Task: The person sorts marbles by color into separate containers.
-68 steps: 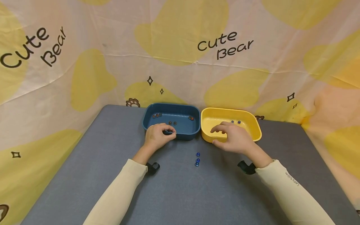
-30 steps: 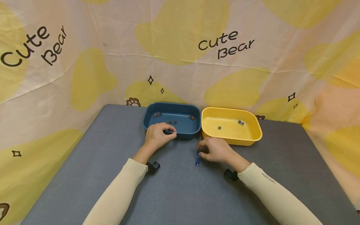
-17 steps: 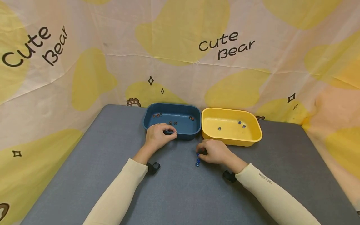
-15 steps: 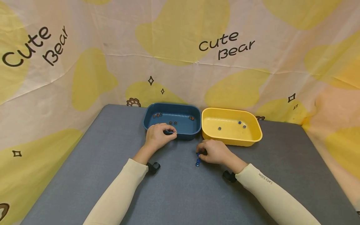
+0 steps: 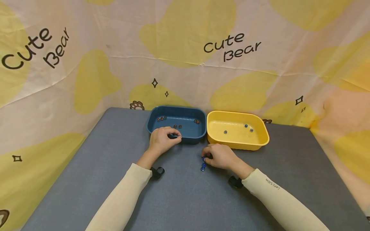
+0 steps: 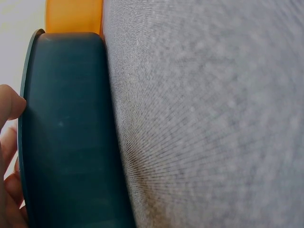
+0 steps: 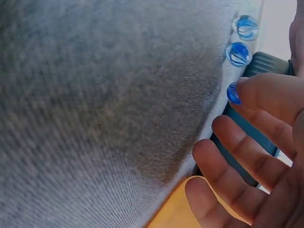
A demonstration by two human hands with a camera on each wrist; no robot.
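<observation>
My left hand (image 5: 164, 140) grips the front rim of a dark blue bin (image 5: 190, 140), with its thumb outside and fingers over the inner side, as the left wrist view shows. On the grey table just before the two bins, my right hand (image 5: 221, 156) pinches a blue marble (image 7: 233, 93) between thumb and index finger; its other fingers are loosely bent. Two more clear marbles with blue swirls, one nearer (image 7: 239, 54) and one farther (image 7: 246, 27) in the right wrist view, lie in line beside the pinched one.
A yellow bin (image 5: 237, 141) stands against the blue bin's right side, with three blue marbles (image 5: 225, 132) inside. Several brownish marbles (image 5: 175, 126) lie in the blue bin. A patterned cloth (image 5: 185, 38) hangs behind the table (image 5: 185, 199).
My right hand has come from over the yellow bin down to the marble row and pinched a marble. One marble in the yellow bin rolled slightly right. My left hand has stayed put.
</observation>
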